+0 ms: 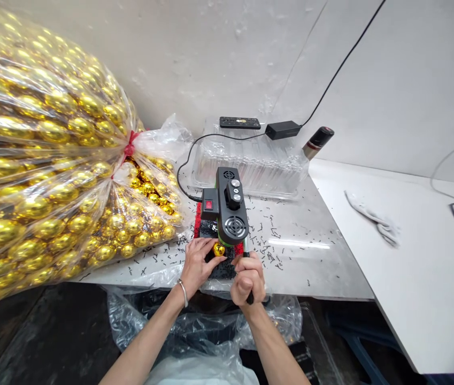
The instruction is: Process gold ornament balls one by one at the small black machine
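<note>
Between the thumb and fingers of my left hand (200, 262) is a small shiny gold ball (218, 249), held under the near end of a black machine (231, 208). The machine has round vents, knobs and a red switch (208, 204) on its left side. My right hand (249, 279) is wrapped round a black lever handle (249, 295) at the machine's near right. Beneath the machine lies a black and red base (223, 271), partly hidden by my hands. Small black strips (272, 256) are scattered on the metal tabletop around it.
Large clear bags of gold balls (50, 160) fill the left side, one tied with red string (129, 148). Behind the machine stand a clear plastic tray (251, 166), a remote control (239, 123), a power adapter (283, 130) and a spray can (318, 142). A glove (373, 218) lies on the white table (419, 289).
</note>
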Tool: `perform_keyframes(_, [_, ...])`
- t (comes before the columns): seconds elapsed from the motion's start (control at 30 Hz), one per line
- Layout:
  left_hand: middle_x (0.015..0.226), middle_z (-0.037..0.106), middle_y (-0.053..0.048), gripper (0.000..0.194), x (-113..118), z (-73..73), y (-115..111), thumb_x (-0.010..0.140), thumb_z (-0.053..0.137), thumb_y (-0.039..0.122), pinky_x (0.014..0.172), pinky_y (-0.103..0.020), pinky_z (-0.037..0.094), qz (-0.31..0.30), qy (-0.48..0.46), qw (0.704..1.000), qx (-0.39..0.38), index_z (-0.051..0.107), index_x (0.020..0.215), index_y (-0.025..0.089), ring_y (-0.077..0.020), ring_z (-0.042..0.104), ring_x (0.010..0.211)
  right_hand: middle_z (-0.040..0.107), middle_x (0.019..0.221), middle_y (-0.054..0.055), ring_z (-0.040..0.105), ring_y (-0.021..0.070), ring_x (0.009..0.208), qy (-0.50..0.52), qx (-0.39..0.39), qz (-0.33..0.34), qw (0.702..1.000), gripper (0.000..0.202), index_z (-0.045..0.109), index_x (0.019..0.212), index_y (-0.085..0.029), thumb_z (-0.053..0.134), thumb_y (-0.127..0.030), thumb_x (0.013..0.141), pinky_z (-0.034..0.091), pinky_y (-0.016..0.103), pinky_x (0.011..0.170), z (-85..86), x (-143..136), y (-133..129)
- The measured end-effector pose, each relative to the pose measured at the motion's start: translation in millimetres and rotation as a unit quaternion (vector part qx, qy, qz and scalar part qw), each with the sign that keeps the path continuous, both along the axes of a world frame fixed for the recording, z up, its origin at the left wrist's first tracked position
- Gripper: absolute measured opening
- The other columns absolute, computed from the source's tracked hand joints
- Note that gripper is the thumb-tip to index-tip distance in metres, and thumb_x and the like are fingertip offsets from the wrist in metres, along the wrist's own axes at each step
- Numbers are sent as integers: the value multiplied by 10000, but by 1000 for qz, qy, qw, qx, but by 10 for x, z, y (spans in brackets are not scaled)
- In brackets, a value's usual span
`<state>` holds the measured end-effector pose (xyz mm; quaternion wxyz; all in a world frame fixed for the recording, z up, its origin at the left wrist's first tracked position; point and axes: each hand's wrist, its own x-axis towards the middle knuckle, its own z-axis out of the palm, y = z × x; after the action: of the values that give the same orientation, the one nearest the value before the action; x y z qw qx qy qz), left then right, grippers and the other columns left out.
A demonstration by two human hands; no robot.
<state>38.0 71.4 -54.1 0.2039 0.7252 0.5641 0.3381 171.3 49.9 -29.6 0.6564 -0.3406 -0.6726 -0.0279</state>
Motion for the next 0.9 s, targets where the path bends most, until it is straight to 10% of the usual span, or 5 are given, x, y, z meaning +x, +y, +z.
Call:
perform_keyframes(0.4, [1076,689,-85,328,-4,-45,10,834,639,395,929,-432,410,7,-6,999,33,667,1099,203,-253,565,1030,504,723,2,540,133,670,-91,-4,27,995,241,443,728,-212,333,-186,940,471,332,684,42,50,8])
perform_keyframes(0.63, [1043,702,-78,349,24,-63,45,758,737,343,909,-442,449,20,-51,997,60,681,1069,197,-258,589,1003,481,664,0,509,132,663,33,-115,16,993,291,423,655,-209,365,-163,937,407,283,610,725,-28,-96])
perform_keyframes(0.77, [1048,686,-92,337,-58,1,-253,814,681,327,888,-429,477,54,-64,991,108,647,1118,186,-249,594,985,477,671,-11,479,112,648,27,-198,32,979,308,437,646,-200,396,-200,951,376,266,615,1056,-34,-128])
perform_keyframes(0.9, [1079,664,-104,409,-177,-68,-821,841,643,359,849,-426,498,25,1,992,126,588,1218,207,-257,599,990,478,684,-11,476,111,661,31,-194,38,980,304,435,647,-197,406,-194,950,372,263,634,996,-31,-157])
